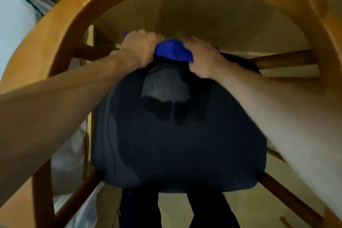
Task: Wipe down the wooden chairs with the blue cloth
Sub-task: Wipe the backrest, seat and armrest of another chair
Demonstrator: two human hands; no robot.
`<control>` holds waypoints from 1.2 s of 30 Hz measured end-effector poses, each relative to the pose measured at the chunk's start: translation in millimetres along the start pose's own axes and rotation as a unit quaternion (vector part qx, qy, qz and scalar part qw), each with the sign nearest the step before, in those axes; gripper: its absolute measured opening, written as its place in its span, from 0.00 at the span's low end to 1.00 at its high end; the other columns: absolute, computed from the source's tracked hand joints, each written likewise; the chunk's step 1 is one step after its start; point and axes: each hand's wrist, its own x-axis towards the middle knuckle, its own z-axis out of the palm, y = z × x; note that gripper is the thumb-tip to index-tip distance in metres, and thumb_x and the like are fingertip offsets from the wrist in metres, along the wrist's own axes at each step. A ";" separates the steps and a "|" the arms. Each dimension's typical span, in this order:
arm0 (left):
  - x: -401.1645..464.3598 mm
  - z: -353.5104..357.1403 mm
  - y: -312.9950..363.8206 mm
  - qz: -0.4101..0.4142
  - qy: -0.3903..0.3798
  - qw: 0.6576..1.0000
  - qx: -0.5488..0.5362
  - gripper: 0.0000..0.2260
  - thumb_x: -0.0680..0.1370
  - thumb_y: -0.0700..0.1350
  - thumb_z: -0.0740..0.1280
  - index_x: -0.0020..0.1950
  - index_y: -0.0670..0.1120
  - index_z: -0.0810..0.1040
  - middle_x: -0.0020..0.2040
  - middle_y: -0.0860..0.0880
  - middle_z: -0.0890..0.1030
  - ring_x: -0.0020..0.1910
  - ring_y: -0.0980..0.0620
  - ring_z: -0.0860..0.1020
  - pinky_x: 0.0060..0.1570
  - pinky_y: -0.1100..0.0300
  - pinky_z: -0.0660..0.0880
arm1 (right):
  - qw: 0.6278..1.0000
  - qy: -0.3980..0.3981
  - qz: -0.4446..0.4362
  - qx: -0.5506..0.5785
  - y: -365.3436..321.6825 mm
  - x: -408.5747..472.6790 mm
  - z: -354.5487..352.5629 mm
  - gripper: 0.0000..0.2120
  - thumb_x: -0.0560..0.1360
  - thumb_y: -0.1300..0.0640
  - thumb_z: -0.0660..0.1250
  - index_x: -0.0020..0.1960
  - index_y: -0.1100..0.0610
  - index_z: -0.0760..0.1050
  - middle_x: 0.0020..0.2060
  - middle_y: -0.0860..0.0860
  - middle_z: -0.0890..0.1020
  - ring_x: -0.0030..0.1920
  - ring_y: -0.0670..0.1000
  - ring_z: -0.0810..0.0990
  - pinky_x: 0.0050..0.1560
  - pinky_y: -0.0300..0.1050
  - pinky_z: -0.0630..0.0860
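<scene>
The cloth at upper centre is vivid royal blue. The chair frame curving round the picture is honey-orange wood (its rungs a darker brown). The seat cushion in the middle is dark navy-grey, plain.

A home, likely a dining area — curved wooden chair with dark seat cushion, pale floor.
</scene>
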 end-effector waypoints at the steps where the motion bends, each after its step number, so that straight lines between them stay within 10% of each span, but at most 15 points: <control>1: -6.3 11.0 0.8 -0.006 -0.008 1.000 0.025 0.26 0.76 0.35 0.64 0.73 0.50 0.67 0.66 0.46 0.75 0.63 0.43 0.75 0.56 0.49 0.73 | 1.000 0.008 -0.006 0.006 -4.1 -5.7 10.7 0.33 0.75 0.68 0.63 0.78 0.53 0.62 0.77 0.51 0.63 0.77 0.55 0.59 0.76 0.52 0.55; 7: -58.4 41.4 12.7 0.022 0.004 0.999 0.026 0.28 0.78 0.37 0.60 0.78 0.49 0.59 0.78 0.49 0.59 0.77 0.48 0.55 0.73 0.57 0.54 | 0.996 0.078 -0.031 0.038 -17.2 -65.7 56.6 0.34 0.70 0.70 0.65 0.74 0.50 0.68 0.74 0.45 0.68 0.71 0.50 0.65 0.62 0.40 0.55; 16: -199.4 88.6 29.9 0.063 -0.141 0.988 0.005 0.31 0.78 0.42 0.62 0.78 0.57 0.55 0.78 0.56 0.58 0.77 0.54 0.55 0.73 0.57 0.57 | 0.984 -0.119 -0.109 0.072 -41.8 -183.0 107.6 0.28 0.72 0.62 0.66 0.70 0.45 0.72 0.67 0.37 0.74 0.61 0.44 0.67 0.59 0.47 0.66; 20: -192.1 68.0 15.1 -0.010 -0.031 0.997 -0.063 0.30 0.73 0.39 0.66 0.74 0.56 0.66 0.69 0.53 0.74 0.68 0.50 0.72 0.62 0.51 0.72 | 0.981 -0.115 -0.126 0.087 -49.2 -149.1 70.5 0.25 0.72 0.64 0.65 0.67 0.46 0.76 0.55 0.44 0.81 0.53 0.51 0.73 0.60 0.53 0.71; 26: -104.6 28.0 -12.9 -0.186 0.171 0.966 -0.057 0.24 0.76 0.34 0.63 0.72 0.48 0.67 0.63 0.44 0.76 0.59 0.40 0.76 0.54 0.45 0.73 | 0.990 0.069 -0.118 0.046 -71.4 -10.5 6.1 0.30 0.74 0.71 0.59 0.71 0.49 0.73 0.71 0.48 0.72 0.70 0.53 0.69 0.73 0.43 0.61; 36: -151.5 72.8 -7.7 -0.220 -0.004 0.975 -0.033 0.30 0.79 0.37 0.60 0.79 0.48 0.52 0.79 0.46 0.56 0.76 0.44 0.59 0.67 0.46 0.67 | 0.981 0.032 -0.166 -0.090 -89.7 -57.1 77.0 0.33 0.70 0.67 0.65 0.72 0.46 0.71 0.73 0.42 0.69 0.55 0.54 0.69 0.49 0.48 0.62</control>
